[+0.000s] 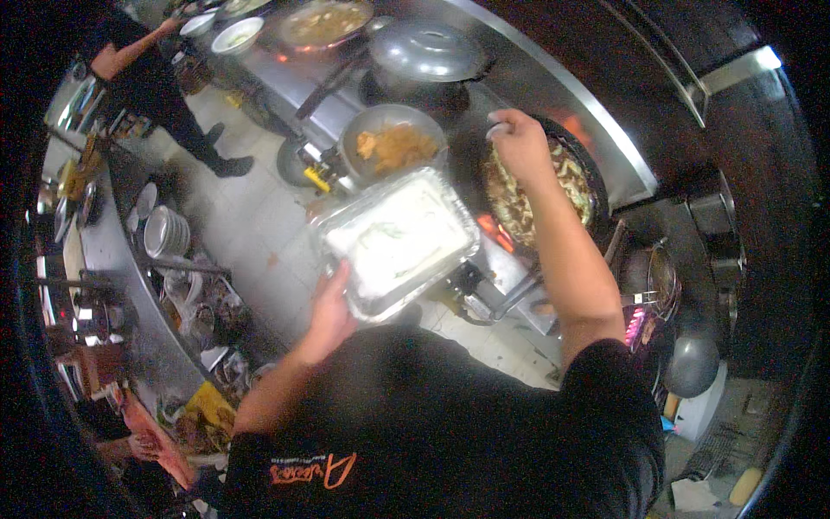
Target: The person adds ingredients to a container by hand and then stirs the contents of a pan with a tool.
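Observation:
A rectangular foil tray (402, 243) of white food, with a few darker streaks on it, rests in my left hand (332, 311), gripped at its near left corner. My right hand (522, 146) hangs over a large round pan (496, 214) of browned, pale-streaked food. Its fingers are bunched together; whether they pinch anything is too blurred to tell. Orange flame shows beside the pan. Just beyond the tray, a metal bowl (428, 162) contains orange-brown food.
A lidded pot (425, 52), a wide pan of soupy food (324, 26) and white bowls (238, 36) line the range. A co-worker (155, 84) stands upper left; another person's hand (144, 446) is lower left. Stacked bowls (166, 233) sit left.

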Tool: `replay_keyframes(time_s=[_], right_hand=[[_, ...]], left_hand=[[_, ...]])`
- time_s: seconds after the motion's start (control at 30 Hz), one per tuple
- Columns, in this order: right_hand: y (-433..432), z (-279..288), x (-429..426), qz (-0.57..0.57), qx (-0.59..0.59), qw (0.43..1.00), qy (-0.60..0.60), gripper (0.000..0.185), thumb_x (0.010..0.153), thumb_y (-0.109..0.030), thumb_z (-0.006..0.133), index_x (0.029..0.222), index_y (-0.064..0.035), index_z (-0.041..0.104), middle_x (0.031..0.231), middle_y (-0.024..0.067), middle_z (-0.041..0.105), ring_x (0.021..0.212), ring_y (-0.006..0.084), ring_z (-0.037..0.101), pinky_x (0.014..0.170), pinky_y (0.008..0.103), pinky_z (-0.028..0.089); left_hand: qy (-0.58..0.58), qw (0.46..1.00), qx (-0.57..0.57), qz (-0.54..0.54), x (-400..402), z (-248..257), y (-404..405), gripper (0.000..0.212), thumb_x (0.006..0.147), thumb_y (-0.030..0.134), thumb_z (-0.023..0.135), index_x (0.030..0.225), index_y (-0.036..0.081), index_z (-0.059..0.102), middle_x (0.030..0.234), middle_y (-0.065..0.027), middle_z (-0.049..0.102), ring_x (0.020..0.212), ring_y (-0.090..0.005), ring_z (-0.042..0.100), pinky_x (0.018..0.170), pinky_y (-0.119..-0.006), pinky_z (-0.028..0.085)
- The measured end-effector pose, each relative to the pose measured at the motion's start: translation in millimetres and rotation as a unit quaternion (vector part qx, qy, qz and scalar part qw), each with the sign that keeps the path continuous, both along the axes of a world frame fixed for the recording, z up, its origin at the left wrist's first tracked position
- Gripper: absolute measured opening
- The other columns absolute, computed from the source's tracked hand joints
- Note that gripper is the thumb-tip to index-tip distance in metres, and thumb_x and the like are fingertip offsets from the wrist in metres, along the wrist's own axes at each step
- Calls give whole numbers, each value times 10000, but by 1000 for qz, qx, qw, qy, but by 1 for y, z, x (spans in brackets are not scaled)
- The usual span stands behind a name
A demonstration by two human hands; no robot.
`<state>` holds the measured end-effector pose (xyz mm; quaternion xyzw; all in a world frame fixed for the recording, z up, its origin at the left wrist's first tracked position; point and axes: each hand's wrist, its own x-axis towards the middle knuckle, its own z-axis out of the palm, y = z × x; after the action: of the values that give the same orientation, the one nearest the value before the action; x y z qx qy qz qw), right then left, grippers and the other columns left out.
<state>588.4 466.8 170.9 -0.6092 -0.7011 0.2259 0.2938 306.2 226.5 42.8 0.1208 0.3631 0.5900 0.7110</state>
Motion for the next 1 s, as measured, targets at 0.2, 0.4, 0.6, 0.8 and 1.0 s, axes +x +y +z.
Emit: replay_keyframes(time_s=[0.2, 0.4, 0.6, 0.8, 1.0], right_hand=[[-120, -19, -91, 253, -19, 906, -338, 269, 792, -190, 672, 1019, -56, 725, 1036, 214, 705, 956, 352, 691, 854, 441, 545], [-108, 4, -64, 133, -30, 966, -221, 248, 774, -156, 630, 974, -43, 721, 912, 223, 700, 895, 398, 679, 833, 473, 541], [-123, 74, -34, 90, -23, 989, -113, 262, 810, -168, 696, 1008, 4, 710, 903, 190, 709, 828, 282, 682, 790, 383, 531], [-162, 1, -40, 33, 28, 997, -68, 204, 815, -177, 698, 944, -19, 698, 917, 183, 683, 856, 317, 664, 794, 403, 528], [-154, 60, -9, -8, 55, 998, 4, 206, 792, -172, 701, 921, -11, 704, 892, 190, 675, 855, 347, 668, 782, 406, 529]], left_hand=[[-4, 1000, 14, -26, 5, 4, 20, 545, 1011, 310, 547, 1420, -20, 404, 1353, -177, 566, 1214, -308, 593, 1050, -463, 480], [-19, 997, 8, -70, 5, 12, 25, 550, 1003, 312, 563, 1419, -11, 407, 1343, -171, 575, 1209, -308, 596, 1048, -469, 481], [-72, 991, 4, -115, 8, 31, 28, 525, 999, 292, 570, 1427, 30, 416, 1343, -153, 579, 1204, -317, 599, 1048, -482, 479], [-30, 990, 10, -135, 20, 32, 38, 524, 1003, 298, 556, 1431, 33, 411, 1352, -155, 574, 1225, -331, 586, 1047, -503, 475], [-53, 983, 13, -174, 33, 18, 53, 537, 1004, 329, 552, 1436, 44, 409, 1390, -160, 542, 1264, -345, 554, 1063, -515, 456]])
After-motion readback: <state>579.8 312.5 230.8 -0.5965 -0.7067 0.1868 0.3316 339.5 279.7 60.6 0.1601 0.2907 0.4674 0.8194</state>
